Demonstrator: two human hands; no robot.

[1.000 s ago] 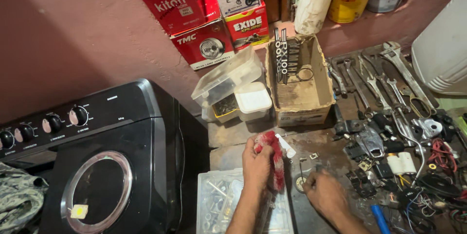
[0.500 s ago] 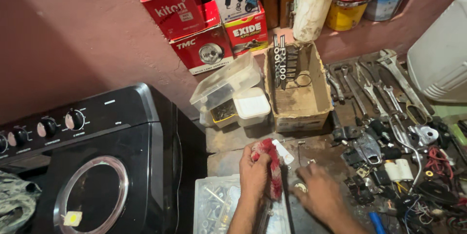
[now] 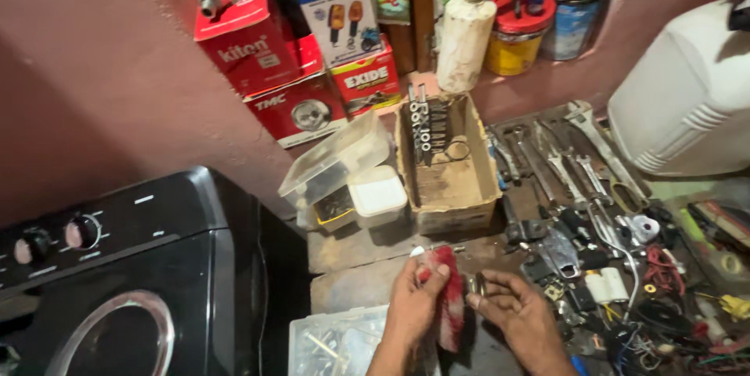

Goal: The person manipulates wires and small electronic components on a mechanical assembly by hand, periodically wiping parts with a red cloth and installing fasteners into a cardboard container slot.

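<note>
Repair workshop: spanners [image 3: 574, 161], spare-part boxes [image 3: 312, 55], oil cans [image 3: 519, 32].

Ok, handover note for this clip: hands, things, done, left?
Left hand: grips a red rag and a thin tool whose white tip pokes out above.
Right hand: pinches a small metal ring against the rag.
Nearby: open cardboard box ahead, spanners to the right, clear parts tray below the left hand.
Done: ring picked up, at the rag.
Left: cannot tell whether the ring is clean; it is not yet set down.
</note>
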